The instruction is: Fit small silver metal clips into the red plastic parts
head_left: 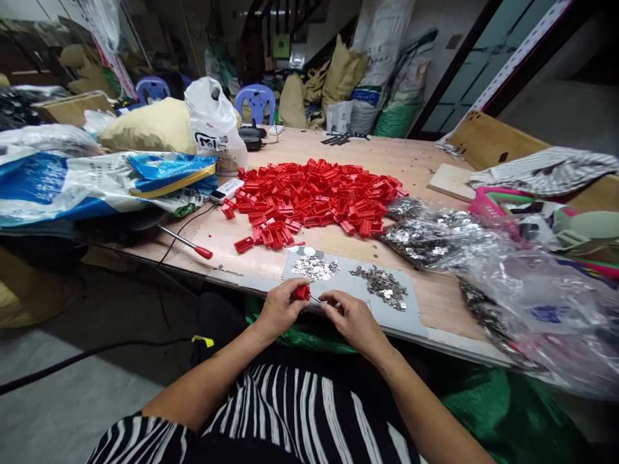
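Note:
My left hand (279, 308) is closed around a small red plastic piece (301, 292) at the near table edge. My right hand (349, 316) pinches a thin metal piece (316, 299) whose tip touches the red piece. Just beyond my hands, on a grey sheet (411, 316), lie two small heaps of shiny metal parts: one to the left (315, 268) and one to the right (383, 284). A big pile of red plastic pieces (314, 196) covers the middle of the wooden table (227, 238).
Clear bags of metal parts (435, 235) lie at the right. A red-handled tool (186, 243), a white plastic bag (213, 122) and blue-white sacks (97, 183) sit at the left. Sacks, blue chairs and boxes stand behind the table.

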A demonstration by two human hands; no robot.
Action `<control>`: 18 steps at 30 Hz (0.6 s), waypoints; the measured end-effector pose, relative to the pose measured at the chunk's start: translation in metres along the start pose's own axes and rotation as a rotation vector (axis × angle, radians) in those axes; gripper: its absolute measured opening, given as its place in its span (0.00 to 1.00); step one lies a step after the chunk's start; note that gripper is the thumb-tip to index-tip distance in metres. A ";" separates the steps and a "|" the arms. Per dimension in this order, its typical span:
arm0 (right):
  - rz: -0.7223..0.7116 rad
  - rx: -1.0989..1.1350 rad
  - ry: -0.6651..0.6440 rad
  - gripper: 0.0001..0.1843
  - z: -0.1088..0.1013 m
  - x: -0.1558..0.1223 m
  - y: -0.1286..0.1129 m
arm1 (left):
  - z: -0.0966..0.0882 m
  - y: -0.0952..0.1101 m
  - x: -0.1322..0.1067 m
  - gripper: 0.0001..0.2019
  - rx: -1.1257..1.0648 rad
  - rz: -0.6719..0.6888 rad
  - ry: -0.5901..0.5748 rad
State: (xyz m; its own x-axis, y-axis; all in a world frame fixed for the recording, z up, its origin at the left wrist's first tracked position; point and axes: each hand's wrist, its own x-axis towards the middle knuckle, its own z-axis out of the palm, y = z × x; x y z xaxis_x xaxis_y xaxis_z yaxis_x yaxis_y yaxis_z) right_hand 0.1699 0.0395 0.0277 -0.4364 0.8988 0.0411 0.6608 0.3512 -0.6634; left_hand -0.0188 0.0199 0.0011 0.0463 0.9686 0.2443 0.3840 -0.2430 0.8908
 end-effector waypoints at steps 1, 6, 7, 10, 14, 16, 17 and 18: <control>-0.009 -0.013 -0.003 0.09 0.001 0.001 0.000 | 0.000 -0.001 0.002 0.18 0.032 0.020 -0.018; -0.040 -0.042 0.001 0.10 0.002 0.004 0.002 | -0.003 -0.003 0.011 0.20 0.094 0.039 -0.090; -0.043 -0.046 0.000 0.10 0.002 0.005 0.003 | -0.003 -0.003 0.012 0.20 0.098 0.031 -0.099; -0.047 -0.057 -0.007 0.10 0.003 0.004 0.004 | -0.005 -0.003 0.014 0.19 0.103 0.012 -0.117; -0.045 -0.066 -0.013 0.09 0.004 0.004 0.003 | -0.005 -0.003 0.015 0.19 0.076 0.010 -0.112; -0.034 -0.077 -0.014 0.09 0.004 0.004 0.003 | -0.005 -0.003 0.015 0.19 0.055 0.006 -0.104; -0.029 -0.081 -0.014 0.09 0.004 0.004 0.003 | -0.006 -0.003 0.015 0.19 0.049 0.005 -0.103; -0.026 -0.084 -0.014 0.09 0.004 0.005 0.002 | -0.006 -0.003 0.016 0.19 0.045 0.003 -0.103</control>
State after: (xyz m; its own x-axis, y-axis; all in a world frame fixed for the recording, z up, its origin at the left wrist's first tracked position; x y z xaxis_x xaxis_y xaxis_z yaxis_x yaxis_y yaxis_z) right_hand 0.1670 0.0435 0.0233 -0.4619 0.8857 0.0464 0.6977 0.3952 -0.5975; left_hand -0.0243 0.0353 0.0048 0.1410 0.9686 0.2047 0.4244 -0.2459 0.8714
